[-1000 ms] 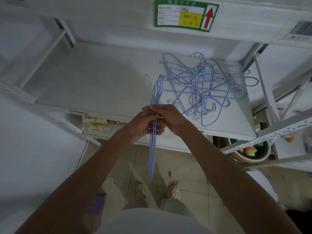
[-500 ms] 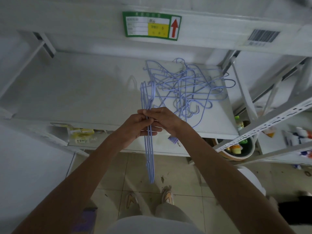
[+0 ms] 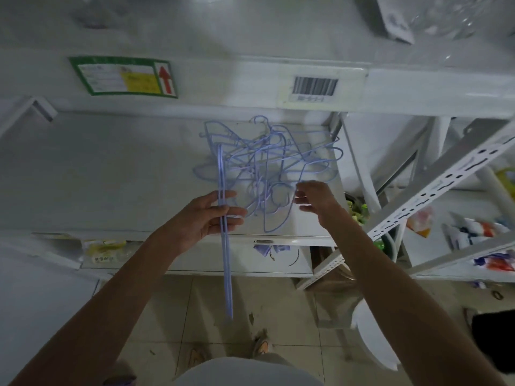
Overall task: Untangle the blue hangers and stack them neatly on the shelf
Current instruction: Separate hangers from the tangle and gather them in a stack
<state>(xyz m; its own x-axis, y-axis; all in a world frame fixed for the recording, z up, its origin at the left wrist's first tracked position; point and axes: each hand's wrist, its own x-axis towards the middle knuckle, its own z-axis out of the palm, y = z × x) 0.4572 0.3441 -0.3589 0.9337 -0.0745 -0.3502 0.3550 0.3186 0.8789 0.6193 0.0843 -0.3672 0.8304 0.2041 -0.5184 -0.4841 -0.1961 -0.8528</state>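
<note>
Hangers – smooth coated wire; shelf – matt.

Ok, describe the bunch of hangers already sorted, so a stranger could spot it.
Find the white metal shelf under the green-bordered label. At its front edge, the left hand grips a flat bunch of blue wire hangers hanging toward the floor, unlike the tangled blue hanger pile lying on the shelf.

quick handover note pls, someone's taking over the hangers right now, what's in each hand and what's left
Left hand: holds a bundle of sorted hangers, hooks up, hanging past the shelf edge.
Right hand: open, holds nothing, over the near edge of the tangle.
Done: a few hangers pulled free and aligned, not yet set down.
Left: free the rest of the tangle at the shelf's right end, then stack all neatly on the shelf.
</note>
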